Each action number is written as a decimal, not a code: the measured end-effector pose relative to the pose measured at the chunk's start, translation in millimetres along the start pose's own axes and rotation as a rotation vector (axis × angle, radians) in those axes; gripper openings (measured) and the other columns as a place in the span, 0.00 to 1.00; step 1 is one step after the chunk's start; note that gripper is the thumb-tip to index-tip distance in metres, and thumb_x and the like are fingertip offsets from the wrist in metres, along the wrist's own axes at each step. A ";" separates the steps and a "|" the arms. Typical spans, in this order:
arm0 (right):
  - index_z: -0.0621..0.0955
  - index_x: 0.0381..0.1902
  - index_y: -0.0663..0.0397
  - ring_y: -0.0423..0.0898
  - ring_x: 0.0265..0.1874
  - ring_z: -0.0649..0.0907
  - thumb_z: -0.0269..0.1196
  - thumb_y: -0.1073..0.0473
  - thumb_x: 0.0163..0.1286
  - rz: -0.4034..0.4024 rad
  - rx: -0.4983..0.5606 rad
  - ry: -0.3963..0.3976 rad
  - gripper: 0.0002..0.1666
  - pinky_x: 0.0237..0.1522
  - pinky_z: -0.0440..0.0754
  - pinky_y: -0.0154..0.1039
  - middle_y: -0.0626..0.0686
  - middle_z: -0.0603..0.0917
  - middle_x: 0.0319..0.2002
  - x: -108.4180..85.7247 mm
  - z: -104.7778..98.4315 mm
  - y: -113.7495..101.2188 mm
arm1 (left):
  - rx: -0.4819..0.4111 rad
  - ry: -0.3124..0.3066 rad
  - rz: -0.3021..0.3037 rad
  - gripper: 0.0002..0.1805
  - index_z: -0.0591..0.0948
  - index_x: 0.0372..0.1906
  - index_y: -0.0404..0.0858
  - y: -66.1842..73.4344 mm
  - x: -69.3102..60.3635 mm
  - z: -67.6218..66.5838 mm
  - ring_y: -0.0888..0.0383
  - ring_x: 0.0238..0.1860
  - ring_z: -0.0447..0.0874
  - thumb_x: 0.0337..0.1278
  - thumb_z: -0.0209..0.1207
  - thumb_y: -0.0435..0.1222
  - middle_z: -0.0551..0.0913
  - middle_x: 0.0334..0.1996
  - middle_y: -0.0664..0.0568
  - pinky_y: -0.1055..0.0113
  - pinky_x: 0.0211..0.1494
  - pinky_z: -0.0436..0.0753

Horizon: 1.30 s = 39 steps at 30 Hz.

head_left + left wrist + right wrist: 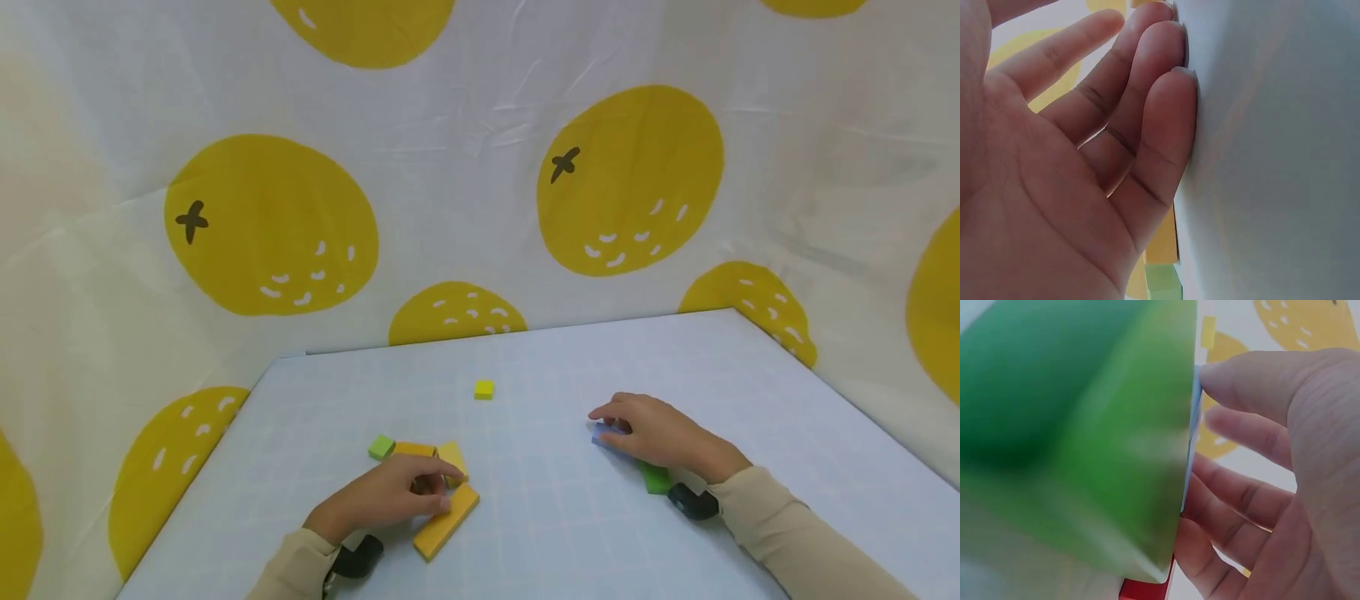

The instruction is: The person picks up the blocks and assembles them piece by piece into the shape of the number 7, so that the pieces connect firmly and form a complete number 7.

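The orange block (447, 521) is found by the left hand (384, 493), its loose fingers wrapped round nothing. Farther, the green block (657, 479) shouldn't be bumped; the blue block (598, 436) is touched by the right hand (660, 431), but whether gripped cannot be told.

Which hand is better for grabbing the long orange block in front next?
Probably the left hand: its thumb reaches the front orange block, while the right hand is farther off, over the blue block.
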State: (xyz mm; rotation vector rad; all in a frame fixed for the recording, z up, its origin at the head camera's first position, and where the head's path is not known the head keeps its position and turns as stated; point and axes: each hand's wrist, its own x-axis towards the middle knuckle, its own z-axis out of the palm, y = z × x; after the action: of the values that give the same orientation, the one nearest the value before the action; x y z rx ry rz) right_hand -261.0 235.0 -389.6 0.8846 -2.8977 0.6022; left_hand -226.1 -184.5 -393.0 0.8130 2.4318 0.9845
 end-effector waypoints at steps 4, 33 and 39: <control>0.86 0.54 0.49 0.37 0.36 0.78 0.68 0.54 0.68 0.008 0.001 0.016 0.18 0.42 0.80 0.39 0.38 0.80 0.38 0.3 -2.1 -1.0 | 0.012 -0.009 -0.005 0.18 0.84 0.56 0.54 3.7 0.0 -2.0 0.62 0.36 0.78 0.62 0.66 0.47 0.82 0.35 0.62 0.68 0.39 0.78; 0.85 0.53 0.52 0.37 0.37 0.77 0.68 0.49 0.69 0.020 0.036 0.027 0.19 0.42 0.80 0.37 0.37 0.78 0.37 -3.3 8.0 5.0 | 0.056 -0.116 -0.026 0.29 0.77 0.67 0.54 9.0 -4.6 3.6 0.63 0.39 0.73 0.60 0.68 0.47 0.77 0.37 0.61 0.68 0.41 0.73; 0.86 0.52 0.52 0.37 0.36 0.77 0.67 0.49 0.69 0.002 0.022 0.044 0.18 0.42 0.80 0.37 0.38 0.78 0.37 -2.4 8.2 4.7 | 0.049 -0.112 -0.010 0.29 0.77 0.66 0.52 5.4 -2.2 5.1 0.64 0.35 0.73 0.60 0.68 0.47 0.77 0.35 0.60 0.69 0.37 0.73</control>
State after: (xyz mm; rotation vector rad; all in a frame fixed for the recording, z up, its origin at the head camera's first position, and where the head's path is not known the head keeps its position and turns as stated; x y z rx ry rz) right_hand -261.1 236.7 -399.1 0.8602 -2.8582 0.6465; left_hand -219.7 -180.2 -392.2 0.8485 2.3703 0.8560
